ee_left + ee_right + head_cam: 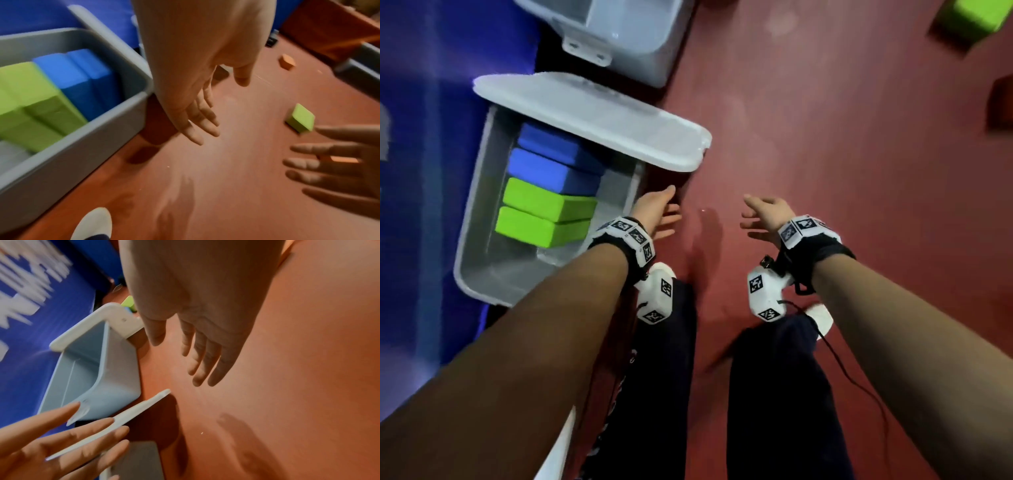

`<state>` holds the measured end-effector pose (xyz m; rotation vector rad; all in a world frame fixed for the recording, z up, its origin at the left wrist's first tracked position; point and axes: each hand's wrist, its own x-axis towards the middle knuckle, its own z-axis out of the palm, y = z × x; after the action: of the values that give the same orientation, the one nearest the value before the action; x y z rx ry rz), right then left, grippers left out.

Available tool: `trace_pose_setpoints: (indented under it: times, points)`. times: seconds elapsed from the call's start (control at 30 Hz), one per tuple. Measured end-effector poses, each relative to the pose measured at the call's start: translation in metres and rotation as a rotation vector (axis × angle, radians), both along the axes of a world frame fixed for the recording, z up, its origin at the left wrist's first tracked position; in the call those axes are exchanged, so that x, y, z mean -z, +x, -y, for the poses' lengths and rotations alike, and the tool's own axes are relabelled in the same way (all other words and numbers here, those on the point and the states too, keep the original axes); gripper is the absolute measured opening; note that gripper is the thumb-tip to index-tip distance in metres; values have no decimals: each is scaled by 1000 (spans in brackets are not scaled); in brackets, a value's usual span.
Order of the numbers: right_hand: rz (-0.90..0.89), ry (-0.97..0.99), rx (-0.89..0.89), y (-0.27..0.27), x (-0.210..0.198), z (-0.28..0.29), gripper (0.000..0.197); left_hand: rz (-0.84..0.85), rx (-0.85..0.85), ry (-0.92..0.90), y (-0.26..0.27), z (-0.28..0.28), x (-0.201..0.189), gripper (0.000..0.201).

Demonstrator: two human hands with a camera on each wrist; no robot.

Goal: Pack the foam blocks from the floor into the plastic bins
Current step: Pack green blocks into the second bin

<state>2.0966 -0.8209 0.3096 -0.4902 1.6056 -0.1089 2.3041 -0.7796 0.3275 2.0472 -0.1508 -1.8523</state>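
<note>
Beside the bin (469, 219), between loads: left hand (659, 214) and right hand (763, 217) spread, holding nothing. Next, probably a reach for the green block (300, 119) on the floor (859, 171).

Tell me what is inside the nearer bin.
The nearer bin holds two green blocks and two blue blocks, side by side. The lid covers its far end.

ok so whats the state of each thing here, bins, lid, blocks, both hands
near bin: open, part filled
lid: off, lying across the near bin's far end
blue blocks: two, packed in the near bin
green blocks: two, packed beside the blue ones
far bin: open, nothing seen inside
loose green block: on the floor, unpacked
left hand: open, empty
right hand: open, empty
</note>
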Motion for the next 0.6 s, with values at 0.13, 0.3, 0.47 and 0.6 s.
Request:
trace_pose_setpoints:
  times: [0.13,0.3,0.47,0.6]
  points:
    - [4,-17,119,-110,3,-10,44,54,268,-25,-113,20,-1,20]
    - [19,-7,264,-261,6,-45,46,174,571,-32,-254,11,7,43]
    - [-16,-9,444,-438,-4,-86,41,151,730,6,-423,-4,8,49]
    - [-71,-43,548,-547,-15,-105,38,58,771,-34,-568,14,-5,45]
